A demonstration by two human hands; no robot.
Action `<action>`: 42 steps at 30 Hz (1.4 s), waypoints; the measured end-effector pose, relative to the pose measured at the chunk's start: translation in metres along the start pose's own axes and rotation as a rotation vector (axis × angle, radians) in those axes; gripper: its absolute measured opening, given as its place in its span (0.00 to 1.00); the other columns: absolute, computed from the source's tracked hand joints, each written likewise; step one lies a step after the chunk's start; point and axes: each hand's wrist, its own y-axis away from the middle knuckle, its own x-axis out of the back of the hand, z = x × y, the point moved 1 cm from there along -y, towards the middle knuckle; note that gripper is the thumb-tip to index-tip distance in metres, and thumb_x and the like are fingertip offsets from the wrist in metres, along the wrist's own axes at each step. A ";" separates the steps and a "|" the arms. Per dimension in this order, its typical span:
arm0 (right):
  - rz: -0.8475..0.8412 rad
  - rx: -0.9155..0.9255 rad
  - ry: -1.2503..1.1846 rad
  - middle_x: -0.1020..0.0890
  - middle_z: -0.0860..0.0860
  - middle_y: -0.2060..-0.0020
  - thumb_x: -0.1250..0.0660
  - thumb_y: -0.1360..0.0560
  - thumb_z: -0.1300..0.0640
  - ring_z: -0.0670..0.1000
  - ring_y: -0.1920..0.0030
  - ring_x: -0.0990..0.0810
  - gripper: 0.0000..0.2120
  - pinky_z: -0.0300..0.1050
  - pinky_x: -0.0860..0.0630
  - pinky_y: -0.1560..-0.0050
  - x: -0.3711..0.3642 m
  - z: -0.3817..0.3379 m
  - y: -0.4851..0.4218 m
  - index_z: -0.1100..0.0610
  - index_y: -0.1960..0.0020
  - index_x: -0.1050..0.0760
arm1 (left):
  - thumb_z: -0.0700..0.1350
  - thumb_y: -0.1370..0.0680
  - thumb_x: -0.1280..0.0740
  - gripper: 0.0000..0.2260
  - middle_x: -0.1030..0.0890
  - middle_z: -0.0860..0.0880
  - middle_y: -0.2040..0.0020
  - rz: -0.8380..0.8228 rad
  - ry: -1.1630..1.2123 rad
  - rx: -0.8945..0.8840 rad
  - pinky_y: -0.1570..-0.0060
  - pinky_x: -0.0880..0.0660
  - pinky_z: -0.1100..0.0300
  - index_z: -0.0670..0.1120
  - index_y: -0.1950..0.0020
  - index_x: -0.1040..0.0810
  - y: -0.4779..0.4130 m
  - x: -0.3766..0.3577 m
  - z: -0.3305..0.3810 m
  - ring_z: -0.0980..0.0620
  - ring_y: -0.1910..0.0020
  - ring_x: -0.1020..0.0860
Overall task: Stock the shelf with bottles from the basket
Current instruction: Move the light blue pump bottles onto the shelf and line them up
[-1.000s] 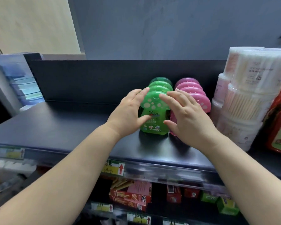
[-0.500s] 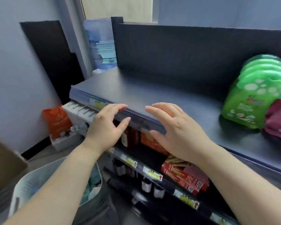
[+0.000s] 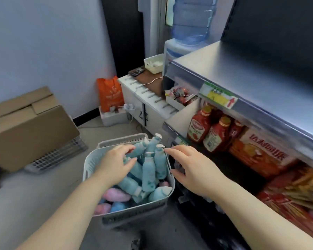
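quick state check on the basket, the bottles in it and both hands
grey slotted plastic basket: on floor, full
teal white-capped plastic bottles: capped, piled in basket, several upright
pink bottles: lying underneath the teal ones
left hand: open, over the teal bottles
right hand: open, over the basket's right rim, empty

A grey basket (image 3: 91,164) holds blue bottles (image 3: 149,171) heaped over pink bottles (image 3: 117,195). The left hand (image 3: 114,165) hangs over the blue ones by the basket's left edge, fingers loosely spread. The right hand (image 3: 193,168) hovers flat-fingered over its right rim.

Red arrow (image 3: 232,103) on yellow shelf tag (image 3: 217,97)
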 end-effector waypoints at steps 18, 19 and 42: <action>-0.402 -0.895 -0.363 0.26 0.54 0.35 0.36 0.24 0.48 0.55 0.37 0.26 0.27 0.47 0.28 0.42 -0.177 -0.001 -0.101 0.56 0.28 0.36 | 0.54 0.24 0.37 0.23 0.28 0.54 0.31 -0.431 0.009 0.179 0.36 0.30 0.53 0.55 0.29 0.35 -0.020 -0.038 -0.162 0.54 0.34 0.28; -0.406 -0.938 -0.374 0.25 0.55 0.37 0.36 0.24 0.48 0.56 0.39 0.25 0.26 0.47 0.27 0.44 -0.184 0.000 -0.104 0.56 0.29 0.35 | 0.55 0.24 0.37 0.23 0.28 0.54 0.31 -0.434 0.009 0.171 0.36 0.30 0.52 0.55 0.29 0.35 -0.022 -0.039 -0.164 0.54 0.34 0.28; -0.213 -1.067 -0.565 0.21 0.49 0.50 0.26 0.35 0.50 0.52 0.50 0.22 0.22 0.48 0.24 0.50 -0.214 0.002 -0.110 0.52 0.43 0.29 | 0.45 0.22 0.37 0.31 0.29 0.45 0.32 -0.516 0.183 0.496 0.47 0.29 0.57 0.49 0.23 0.49 -0.069 -0.105 -0.170 0.45 0.41 0.25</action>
